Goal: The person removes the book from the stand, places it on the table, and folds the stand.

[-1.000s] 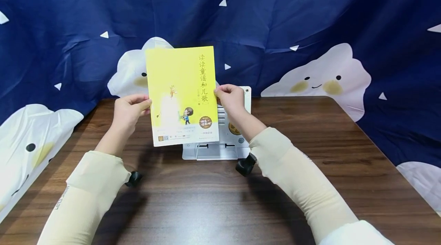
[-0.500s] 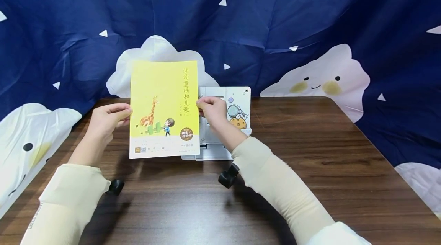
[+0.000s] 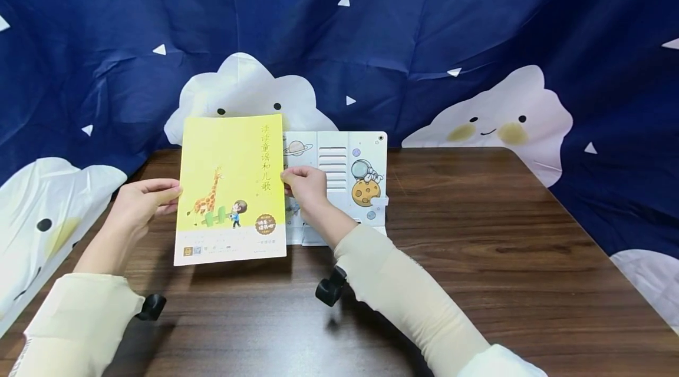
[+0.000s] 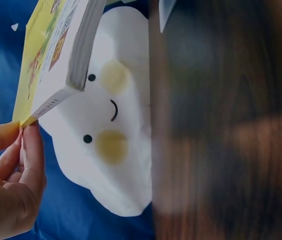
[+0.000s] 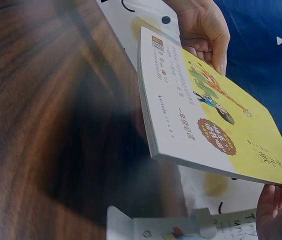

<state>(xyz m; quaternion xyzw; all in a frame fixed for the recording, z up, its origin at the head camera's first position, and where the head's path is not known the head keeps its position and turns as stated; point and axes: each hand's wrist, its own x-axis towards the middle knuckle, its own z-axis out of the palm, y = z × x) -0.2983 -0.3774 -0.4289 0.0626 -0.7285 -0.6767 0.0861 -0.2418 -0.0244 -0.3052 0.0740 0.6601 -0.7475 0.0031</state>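
Only thing I'd worry about is the book point(image 3: 230, 188) slipping, since each hand just pinches a side edge: left hand point(image 3: 132, 212) on one, right hand point(image 3: 310, 191) on the other. If either pinch loosens, I reckon it'd swing or drop onto the table point(image 3: 477, 235). Right hand could maybe knock the stand point(image 3: 334, 159) behind it too. Book's held up off the table between both hands, pinched roughly halfway up, lower part hanging below the fingers.
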